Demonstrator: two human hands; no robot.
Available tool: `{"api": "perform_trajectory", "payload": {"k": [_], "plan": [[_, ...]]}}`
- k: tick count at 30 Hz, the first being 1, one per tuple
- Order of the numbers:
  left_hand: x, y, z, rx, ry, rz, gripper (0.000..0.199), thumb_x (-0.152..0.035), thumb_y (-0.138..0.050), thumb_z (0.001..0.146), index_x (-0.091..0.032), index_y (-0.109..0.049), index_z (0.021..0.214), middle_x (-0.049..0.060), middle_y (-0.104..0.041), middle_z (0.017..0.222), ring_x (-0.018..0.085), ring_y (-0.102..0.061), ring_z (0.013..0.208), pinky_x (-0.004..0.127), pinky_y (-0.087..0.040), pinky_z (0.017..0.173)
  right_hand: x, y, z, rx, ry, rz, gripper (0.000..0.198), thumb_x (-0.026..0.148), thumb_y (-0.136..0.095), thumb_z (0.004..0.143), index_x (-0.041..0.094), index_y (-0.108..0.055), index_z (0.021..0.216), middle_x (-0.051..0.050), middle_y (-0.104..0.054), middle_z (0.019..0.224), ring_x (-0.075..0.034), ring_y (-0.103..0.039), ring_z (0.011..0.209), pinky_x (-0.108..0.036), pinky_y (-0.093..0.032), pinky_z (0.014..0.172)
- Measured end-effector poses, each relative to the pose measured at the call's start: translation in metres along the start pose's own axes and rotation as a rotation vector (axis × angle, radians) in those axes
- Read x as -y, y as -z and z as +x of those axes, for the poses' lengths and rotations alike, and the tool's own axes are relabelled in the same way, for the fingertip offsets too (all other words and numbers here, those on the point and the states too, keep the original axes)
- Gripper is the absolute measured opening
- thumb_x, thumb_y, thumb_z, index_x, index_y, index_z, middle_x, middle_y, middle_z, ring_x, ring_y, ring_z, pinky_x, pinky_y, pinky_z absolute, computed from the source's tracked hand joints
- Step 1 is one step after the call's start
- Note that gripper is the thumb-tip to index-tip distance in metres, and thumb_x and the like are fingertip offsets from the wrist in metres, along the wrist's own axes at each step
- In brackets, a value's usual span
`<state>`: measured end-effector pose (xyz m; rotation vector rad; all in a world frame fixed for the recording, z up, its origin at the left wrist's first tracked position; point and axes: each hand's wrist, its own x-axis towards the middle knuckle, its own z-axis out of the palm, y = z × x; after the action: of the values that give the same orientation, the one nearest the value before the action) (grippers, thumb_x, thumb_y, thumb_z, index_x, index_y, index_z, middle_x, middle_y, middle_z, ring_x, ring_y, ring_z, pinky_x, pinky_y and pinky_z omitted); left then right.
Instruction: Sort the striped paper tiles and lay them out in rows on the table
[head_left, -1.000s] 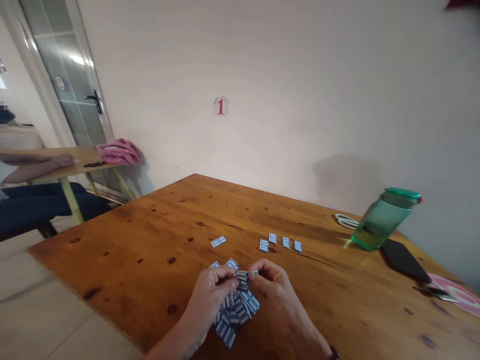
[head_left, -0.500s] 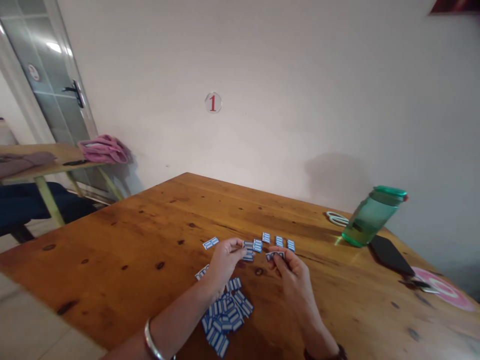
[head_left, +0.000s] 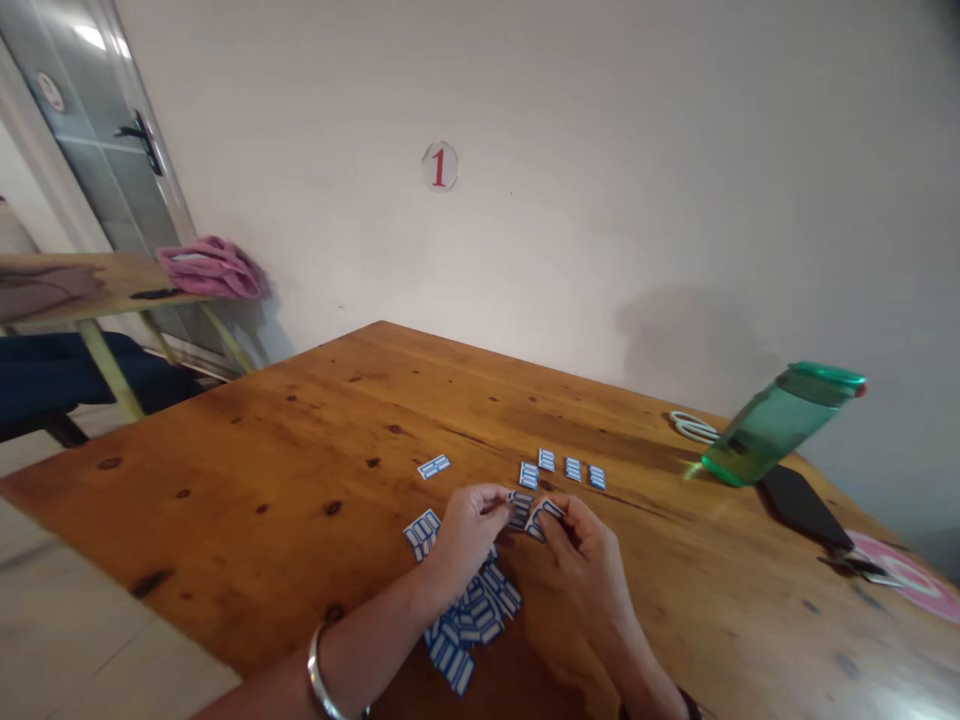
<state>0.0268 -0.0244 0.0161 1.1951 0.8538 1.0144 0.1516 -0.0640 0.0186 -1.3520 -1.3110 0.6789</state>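
Note:
My left hand (head_left: 472,535), a silver bangle on its wrist, pinches a small blue-and-white label card (head_left: 520,508) between thumb and fingertips. Right beside it, my right hand (head_left: 585,545) pinches a second label card (head_left: 540,521), tilted, its edge close to or overlapping the first; I cannot tell if they touch. Beneath my left forearm lies a loose pile of similar cards (head_left: 480,610), partly hidden by the arm. Beyond my hands several cards (head_left: 573,469) lie spaced in a short row, and one more card (head_left: 433,467) lies apart to the left.
On the wooden table (head_left: 300,450), a green bottle (head_left: 784,425) stands at the right, beside a black flat case (head_left: 806,508), a white coiled cable (head_left: 694,427) and a pink disc (head_left: 911,570). A wall (head_left: 540,250) borders the far edge. Pink cloth (head_left: 210,268) lies on another table.
My hands have come together, bringing the two held label cards side by side. The view has tilted down slightly and shifted. The cards on the table seem unmoved.

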Motion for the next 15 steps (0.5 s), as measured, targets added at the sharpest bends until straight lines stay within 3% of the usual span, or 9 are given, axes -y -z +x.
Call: {"api": "perform_trajectory", "payload": {"k": [9,15], "plan": [[0.002,0.0,-0.001,0.012,0.012,-0.019,0.015,-0.024,-0.055,0.065,-0.014,-0.066,0.067,0.002,-0.065,0.061,0.016,-0.058,0.06,0.026,-0.045,0.058,-0.003,-0.002,0.0,-0.023,-0.026,-0.062,0.028,0.041,-0.059,0.067,0.018,-0.05,0.055,0.005,-0.044,0.049,-0.009,-0.037,0.048,-0.021,-0.031,0.044],[0.007,-0.003,-0.001,0.082,-0.024,-0.038,0.014,-0.022,-0.058,0.064,-0.014,-0.069,0.068,0.003,-0.067,0.062,0.017,-0.059,0.064,0.027,-0.044,0.066,-0.012,-0.001,0.003,-0.048,-0.092,-0.013,0.029,0.043,-0.061,0.065,0.019,-0.047,0.056,0.005,-0.043,0.052,-0.01,-0.037,0.051,-0.022,-0.031,0.047]]}}
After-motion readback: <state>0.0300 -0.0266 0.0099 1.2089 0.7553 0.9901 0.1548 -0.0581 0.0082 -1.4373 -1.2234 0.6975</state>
